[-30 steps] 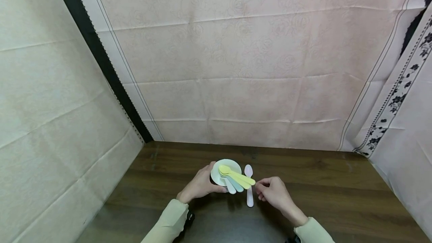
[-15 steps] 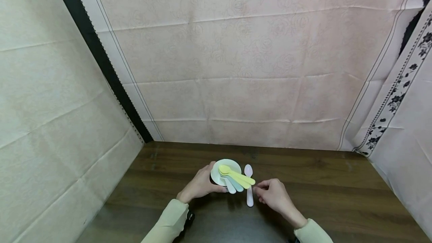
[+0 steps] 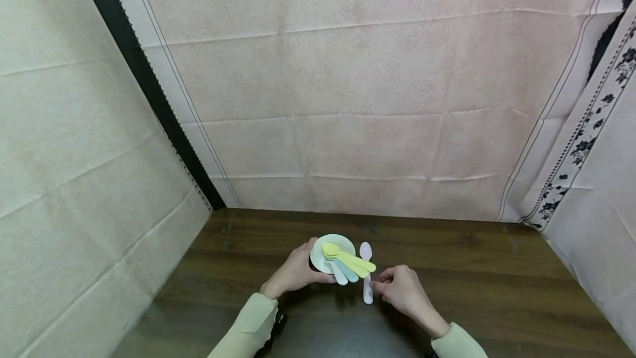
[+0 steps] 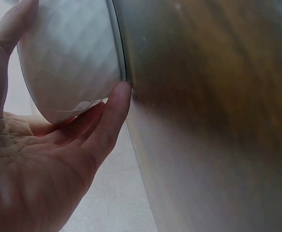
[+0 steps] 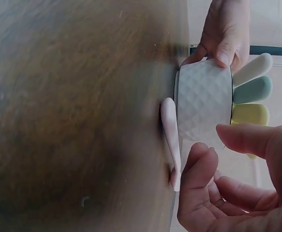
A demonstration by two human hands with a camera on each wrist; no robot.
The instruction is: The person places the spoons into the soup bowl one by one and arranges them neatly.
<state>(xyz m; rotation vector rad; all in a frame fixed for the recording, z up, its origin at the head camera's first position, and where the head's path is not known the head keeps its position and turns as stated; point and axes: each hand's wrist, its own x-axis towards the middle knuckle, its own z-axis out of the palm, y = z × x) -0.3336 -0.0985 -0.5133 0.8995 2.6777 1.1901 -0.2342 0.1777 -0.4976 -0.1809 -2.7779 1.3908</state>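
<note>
A small white bowl (image 3: 318,259) with a quilted outer wall (image 5: 206,96) stands on the table. My left hand (image 3: 297,270) grips it from the left side, thumb in front and fingers around the wall. Several spoons lean in the bowl with handles over the rim: yellow spoons (image 3: 350,260), a blue-green spoon (image 3: 349,273) and a whitish spoon (image 3: 340,274). A pale pink spoon (image 3: 366,251) lies on the table just right of the bowl. My right hand (image 3: 401,290) hovers beside its handle, thumb and forefinger apart, other fingers loosely bent, holding nothing.
The dark wooden table (image 3: 472,269) reaches back to a hanging pale cloth (image 3: 372,126). More cloth hangs at the left (image 3: 89,181) and at the right (image 3: 596,198), the right one with a dark floral border.
My right hand has shifted slightly left and toward me, closer to the pink spoon's handle. My left hand, the bowl and the spoons stay where they were.
</note>
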